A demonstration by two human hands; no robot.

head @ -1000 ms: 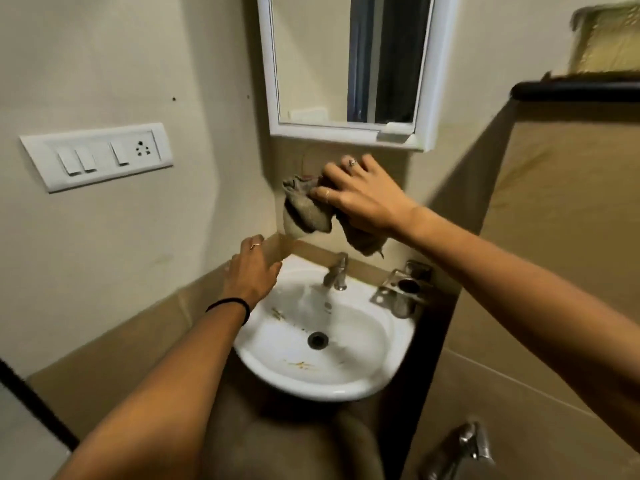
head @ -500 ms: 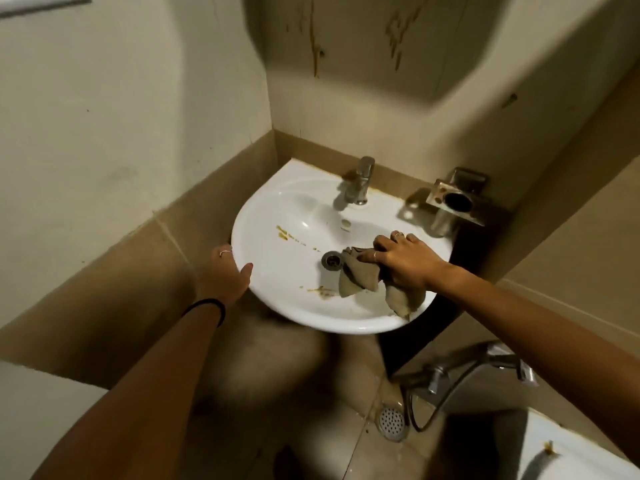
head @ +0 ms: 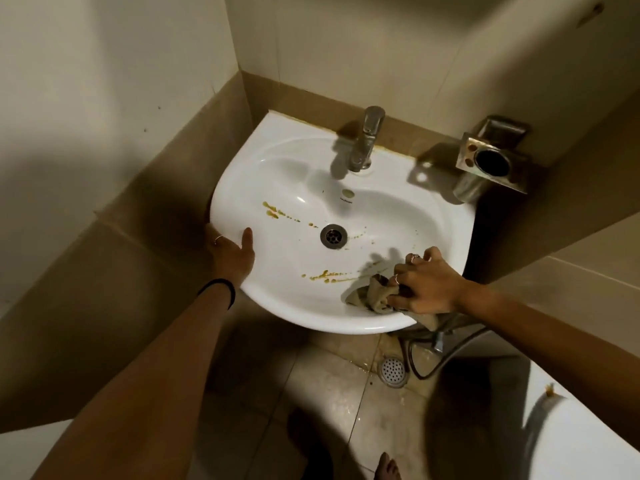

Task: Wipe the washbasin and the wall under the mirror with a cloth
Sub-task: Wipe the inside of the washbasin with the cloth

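A white washbasin (head: 277, 161) is fixed in the corner, with yellow-brown stains (head: 323, 275) left of and in front of its drain (head: 333, 236). My right hand (head: 427, 285) grips a crumpled beige cloth (head: 372, 294) and presses it on the basin's front right rim; one end of the cloth hangs over the edge. My left hand (head: 230, 252) holds the basin's left rim, thumb on top. The wall (head: 346, 46) behind the basin rises out of view; the mirror is not in sight.
A steel tap (head: 365, 140) stands at the basin's back. A metal holder (head: 491, 161) juts from the wall at the right. Below are a hose and floor drain (head: 393, 371), a white fixture (head: 571, 438) at the lower right, and my foot (head: 388, 467).
My right hand carried the cloth down from the wall under the mirror into the basin, then dragged it from beside the drain to the front right rim. My view tilted downward.
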